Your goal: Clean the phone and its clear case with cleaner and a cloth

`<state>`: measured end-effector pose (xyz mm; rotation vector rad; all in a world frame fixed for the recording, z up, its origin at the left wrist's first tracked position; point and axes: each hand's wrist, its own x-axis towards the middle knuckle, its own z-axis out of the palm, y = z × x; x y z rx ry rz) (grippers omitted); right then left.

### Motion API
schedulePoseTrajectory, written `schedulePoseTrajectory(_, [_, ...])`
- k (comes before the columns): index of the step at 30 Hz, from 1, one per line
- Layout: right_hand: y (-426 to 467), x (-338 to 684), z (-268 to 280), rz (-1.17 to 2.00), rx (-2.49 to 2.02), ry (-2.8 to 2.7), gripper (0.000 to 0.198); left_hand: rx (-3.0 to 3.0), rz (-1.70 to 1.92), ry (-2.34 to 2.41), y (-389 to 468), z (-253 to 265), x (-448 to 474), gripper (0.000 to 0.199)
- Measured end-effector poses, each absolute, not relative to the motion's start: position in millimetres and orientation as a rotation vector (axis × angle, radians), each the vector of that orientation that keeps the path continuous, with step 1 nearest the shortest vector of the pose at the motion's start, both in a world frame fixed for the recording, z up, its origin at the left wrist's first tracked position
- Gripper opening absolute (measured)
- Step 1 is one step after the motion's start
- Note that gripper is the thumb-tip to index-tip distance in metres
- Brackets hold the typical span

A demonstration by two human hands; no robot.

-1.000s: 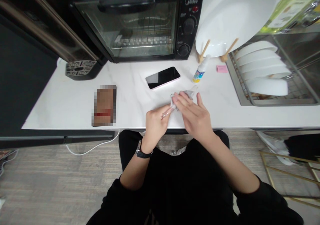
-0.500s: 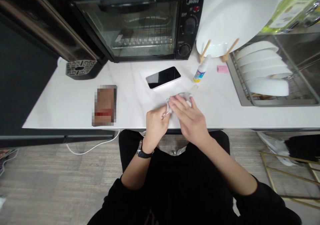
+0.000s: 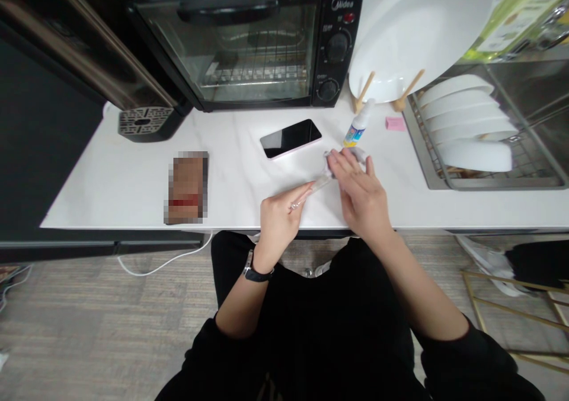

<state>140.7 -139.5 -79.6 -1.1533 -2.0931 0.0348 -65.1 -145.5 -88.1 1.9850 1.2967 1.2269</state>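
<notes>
Head view: the cloth, bunched under the right hand, has been slid off along the clear rod toward the bottle. The rod's near end is pinched by the left hand, its length now bared.

A kitchen is shown: a toaster oven is set on a white counter, and white plates are stacked in a dish rack.

right hand with grey cloth slid away from left, toward small bottle, clear tube now uncovered
</notes>
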Motion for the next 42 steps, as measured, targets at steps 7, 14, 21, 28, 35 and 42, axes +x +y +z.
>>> schedulePoseTrajectory(7, [-142.0,131.5,-79.7,0.055,-1.148,-2.072,0.076,1.989,1.221,1.317,-145.6,-86.4,-63.7,0.025])
schedulePoseTrajectory(14, [-173.9,92.9,-80.6,0.171,-0.867,-2.236,0.079,2.162,1.217,1.511,-141.9,-90.7,-67.0,0.034])
schedulePoseTrajectory(21, [-160.4,111.0,-77.0,0.127,-0.933,-2.236,0.076,2.127,1.217,1.452,-143.0,-88.9,-66.7,0.033])
schedulePoseTrajectory(28, [-133.2,144.0,-79.4,0.091,-1.155,-2.032,0.069,1.944,1.222,1.313,-146.5,-86.1,-63.4,0.027])
schedulePoseTrajectory(35, [-152.6,118.1,-75.9,0.131,-1.114,-2.085,0.074,1.992,1.200,1.359,-145.1,-86.6,-64.1,0.024])
schedulePoseTrajectory(42, [-176.5,91.1,-79.6,0.125,-0.900,-2.235,0.079,2.109,1.168,1.483,-142.2,-93.1,-67.7,0.039])
